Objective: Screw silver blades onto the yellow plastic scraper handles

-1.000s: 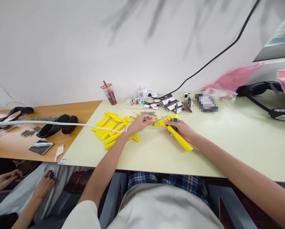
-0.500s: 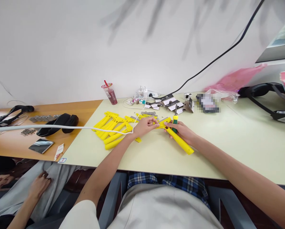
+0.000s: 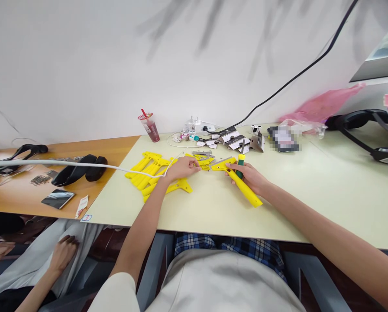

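On the pale worktop (image 3: 278, 203), the right grip (image 3: 247, 173) clasps a yellow scraper (image 3: 242, 186) and a screwdriver (image 3: 240, 162); the left grip (image 3: 181, 167) pinches small yellow parts (image 3: 204, 161).

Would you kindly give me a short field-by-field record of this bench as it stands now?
setting: pale table against a white wall
left hand: left hand at small parts beside the yellow pile
right hand: right hand holds a yellow scraper together with a screwdriver
behind: red drink, cards, pink bag
left bench: phone, black straps
other person: a hand on a lap, lower left
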The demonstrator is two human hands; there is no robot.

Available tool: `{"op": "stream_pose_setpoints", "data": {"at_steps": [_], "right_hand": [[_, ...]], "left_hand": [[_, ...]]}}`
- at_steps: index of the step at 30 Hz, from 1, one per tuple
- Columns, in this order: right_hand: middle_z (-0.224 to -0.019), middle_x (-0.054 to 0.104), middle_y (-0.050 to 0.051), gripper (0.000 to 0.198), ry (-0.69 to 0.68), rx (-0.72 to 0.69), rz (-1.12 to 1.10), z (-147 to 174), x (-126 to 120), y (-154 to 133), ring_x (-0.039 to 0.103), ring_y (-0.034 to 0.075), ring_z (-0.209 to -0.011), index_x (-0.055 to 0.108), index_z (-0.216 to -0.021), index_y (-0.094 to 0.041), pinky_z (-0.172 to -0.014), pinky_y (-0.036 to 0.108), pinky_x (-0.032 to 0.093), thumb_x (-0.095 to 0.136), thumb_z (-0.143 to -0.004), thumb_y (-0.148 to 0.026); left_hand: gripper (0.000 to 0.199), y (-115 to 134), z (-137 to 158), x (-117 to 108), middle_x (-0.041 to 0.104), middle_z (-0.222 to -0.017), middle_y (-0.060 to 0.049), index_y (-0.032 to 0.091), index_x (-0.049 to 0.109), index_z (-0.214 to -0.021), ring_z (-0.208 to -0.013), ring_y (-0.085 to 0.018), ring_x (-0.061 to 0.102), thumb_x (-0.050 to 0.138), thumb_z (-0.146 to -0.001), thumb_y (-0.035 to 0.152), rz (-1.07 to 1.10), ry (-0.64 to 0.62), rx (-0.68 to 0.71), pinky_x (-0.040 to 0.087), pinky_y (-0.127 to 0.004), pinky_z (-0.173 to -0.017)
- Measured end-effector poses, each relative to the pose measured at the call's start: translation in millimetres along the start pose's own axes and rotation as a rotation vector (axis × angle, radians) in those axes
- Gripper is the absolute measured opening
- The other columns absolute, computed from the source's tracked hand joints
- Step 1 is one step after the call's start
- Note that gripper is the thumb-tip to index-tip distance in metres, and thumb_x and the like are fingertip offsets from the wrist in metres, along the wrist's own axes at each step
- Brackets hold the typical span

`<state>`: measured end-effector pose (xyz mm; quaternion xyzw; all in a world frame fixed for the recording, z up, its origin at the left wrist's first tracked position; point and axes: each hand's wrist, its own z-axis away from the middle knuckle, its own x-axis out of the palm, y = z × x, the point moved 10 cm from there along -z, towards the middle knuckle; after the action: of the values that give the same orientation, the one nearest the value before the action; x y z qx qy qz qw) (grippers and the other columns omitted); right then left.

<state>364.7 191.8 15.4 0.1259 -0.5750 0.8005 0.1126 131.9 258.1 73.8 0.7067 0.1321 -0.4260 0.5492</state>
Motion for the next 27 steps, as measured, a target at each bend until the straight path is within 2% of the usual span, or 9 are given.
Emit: {"op": "stream_pose_setpoints", "data": {"at_steps": [5,11,15,18,21,24,27], "right_hand": [[-0.094,0.079,0.012,0.006,0.001,-0.027,0.014,-3,-3,-1,0.076,0.021,-0.084,0.079,-0.092,-0.016,-0.044,0.023,0.060,0.081,-0.095,-0.012],[-0.089,0.079,0.011,0.004,0.004,-0.018,0.048,1,-2,-3,0.066,0.015,-0.063,0.079,-0.094,-0.014,-0.043,0.024,0.059,0.078,-0.097,-0.012],[-0.091,0.080,0.011,0.002,-0.007,-0.016,0.049,3,1,-4,0.067,0.015,-0.062,0.079,-0.095,-0.014,-0.043,0.024,0.059,0.079,-0.096,-0.012],[-0.093,0.082,0.011,0.009,-0.037,0.000,0.058,3,3,-3,0.066,0.014,-0.060,0.079,-0.094,-0.015,-0.044,0.023,0.059,0.087,-0.090,-0.014],[-0.085,0.081,0.010,0.020,-0.153,0.015,0.114,7,16,1,0.063,0.013,-0.056,0.079,-0.089,-0.015,-0.044,0.023,0.057,0.097,-0.083,-0.022],[-0.079,0.079,0.009,0.031,-0.268,0.010,0.175,12,31,5,0.062,0.013,-0.054,0.080,-0.088,-0.015,-0.042,0.022,0.054,0.103,-0.077,-0.033],[-0.078,0.079,0.008,0.040,-0.324,-0.001,0.201,14,40,10,0.061,0.012,-0.050,0.079,-0.087,-0.015,-0.040,0.023,0.051,0.107,-0.071,-0.039]], "left_hand": [[0.021,-15,0,-2,0.055,-0.069,0.003,0.020,0.082,-0.093,-0.067,-0.019,0.052,0.081,-0.082,0.038,-0.049,-0.073,-0.029,0.036,-0.033,-0.067],[0.019,-22,-5,3,0.059,-0.071,0.001,0.020,0.082,-0.091,-0.071,-0.021,0.057,0.080,-0.083,0.037,-0.080,-0.079,-0.046,0.039,-0.033,-0.070],[0.018,-20,-4,3,0.061,-0.073,0.000,0.020,0.079,-0.088,-0.072,-0.020,0.054,0.080,-0.085,0.038,-0.047,-0.066,-0.065,0.038,-0.032,-0.068],[0.029,-4,-1,4,0.052,-0.068,0.002,0.020,0.079,-0.091,-0.067,-0.017,0.044,0.085,-0.087,0.048,0.127,-0.013,-0.042,0.030,-0.031,-0.064],[0.045,21,2,10,0.046,-0.067,0.004,0.020,0.080,-0.098,-0.065,-0.014,0.035,0.089,-0.085,0.062,0.380,0.032,0.003,0.024,-0.031,-0.063],[0.051,43,5,29,0.039,-0.066,0.005,0.019,0.081,-0.094,-0.064,-0.013,0.031,0.094,-0.080,0.067,0.491,-0.021,0.052,0.023,-0.031,-0.063],[0.051,54,6,48,0.029,-0.065,0.007,0.020,0.082,-0.090,-0.062,-0.012,0.027,0.095,-0.079,0.068,0.510,-0.094,0.083,0.021,-0.031,-0.063]]}}
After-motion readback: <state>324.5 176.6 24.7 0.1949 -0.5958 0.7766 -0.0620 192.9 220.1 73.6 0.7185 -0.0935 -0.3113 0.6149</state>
